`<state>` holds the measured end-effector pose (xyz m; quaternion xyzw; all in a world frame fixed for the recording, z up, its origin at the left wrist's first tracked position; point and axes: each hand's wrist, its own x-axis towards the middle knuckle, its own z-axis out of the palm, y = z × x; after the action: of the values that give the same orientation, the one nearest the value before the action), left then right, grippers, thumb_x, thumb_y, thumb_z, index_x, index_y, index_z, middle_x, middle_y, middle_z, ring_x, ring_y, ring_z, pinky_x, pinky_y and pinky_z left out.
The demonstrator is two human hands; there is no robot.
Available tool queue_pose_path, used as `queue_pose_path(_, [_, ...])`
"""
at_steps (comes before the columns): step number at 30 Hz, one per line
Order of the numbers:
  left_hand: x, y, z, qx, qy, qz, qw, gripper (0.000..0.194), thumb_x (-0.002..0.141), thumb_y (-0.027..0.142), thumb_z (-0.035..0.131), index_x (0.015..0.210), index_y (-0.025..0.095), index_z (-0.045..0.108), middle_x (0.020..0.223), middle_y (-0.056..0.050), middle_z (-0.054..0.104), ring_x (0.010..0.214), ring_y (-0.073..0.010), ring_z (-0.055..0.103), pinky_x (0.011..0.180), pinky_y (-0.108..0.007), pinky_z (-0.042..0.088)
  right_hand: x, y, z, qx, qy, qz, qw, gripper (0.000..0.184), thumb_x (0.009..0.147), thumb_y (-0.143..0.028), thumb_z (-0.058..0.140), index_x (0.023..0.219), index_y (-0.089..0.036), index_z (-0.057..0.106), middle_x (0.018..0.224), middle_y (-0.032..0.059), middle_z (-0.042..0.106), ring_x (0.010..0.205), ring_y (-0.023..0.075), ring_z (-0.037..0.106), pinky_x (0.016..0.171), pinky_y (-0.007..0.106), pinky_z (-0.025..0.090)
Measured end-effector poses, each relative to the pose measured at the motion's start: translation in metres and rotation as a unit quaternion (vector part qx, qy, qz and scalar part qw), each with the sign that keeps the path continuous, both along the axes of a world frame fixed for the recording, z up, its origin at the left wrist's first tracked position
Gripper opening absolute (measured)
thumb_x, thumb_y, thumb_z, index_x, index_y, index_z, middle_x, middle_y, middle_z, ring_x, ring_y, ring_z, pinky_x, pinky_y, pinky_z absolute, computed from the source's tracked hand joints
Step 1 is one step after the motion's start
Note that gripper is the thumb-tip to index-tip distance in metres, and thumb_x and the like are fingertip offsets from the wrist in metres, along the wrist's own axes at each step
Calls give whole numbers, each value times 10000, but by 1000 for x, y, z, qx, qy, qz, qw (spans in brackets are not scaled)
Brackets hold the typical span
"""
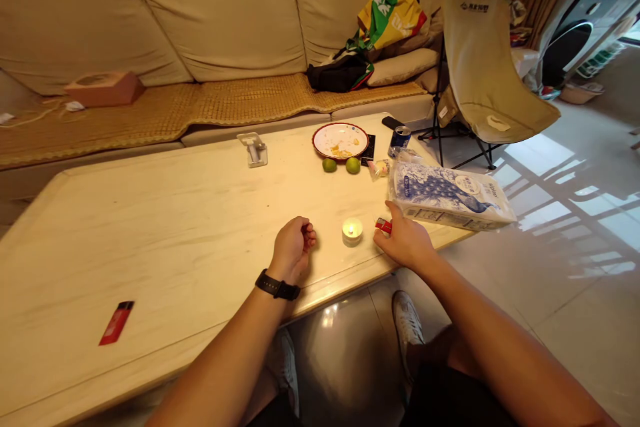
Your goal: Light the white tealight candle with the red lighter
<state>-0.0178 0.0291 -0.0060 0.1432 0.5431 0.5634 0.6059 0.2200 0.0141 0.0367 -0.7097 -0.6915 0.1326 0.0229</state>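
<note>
The pale table point(165, 227) carries a large tissue pack point(450, 195) just past the right hand point(404, 240), whose fingers pinch a red lighter point(383, 225). A lit tealight point(352, 231) stands between those fingers and the left hand point(293, 248), whose fingers curl loosely around nothing visible, with a second lighter point(117, 323) well to their left.

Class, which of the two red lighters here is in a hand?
The red lighter in the right hand, beside the candle; the other red lighter lies untouched on the table.
</note>
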Motion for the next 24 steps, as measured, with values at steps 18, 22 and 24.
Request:
queue_pose_path(18, [1, 0, 1, 3, 2, -2, 1000, 90, 700, 175, 604, 671, 170, 519, 601, 13, 515, 483, -83, 480, 403, -203, 371, -1, -2, -5, -2, -5, 26, 1000, 729, 899, -477, 486, 1533, -181, 282, 1036, 125, 736, 965, 317, 687, 785, 360, 443])
queue_pose_path(22, [2, -1, 3, 1, 0, -2, 1000, 91, 699, 167, 599, 677, 171, 511, 603, 15, 509, 480, -81, 476, 399, -198, 365, -5, -5, -4, -4, -4, 35, 999, 743, 908, -497, 481, 1540, -171, 265, 1002, 120, 739, 947, 315, 691, 774, 354, 440])
queue_pose_path(24, [2, -1, 2, 1, -1, -3, 1000, 88, 701, 166, 597, 679, 171, 512, 605, 14, 510, 479, -81, 477, 400, -199, 367, -8, -7, -3, -3, 1, 38, 999, 755, 910, -539, 478, 1535, -168, 272, 1010, 121, 738, 960, 318, 689, 779, 354, 440])
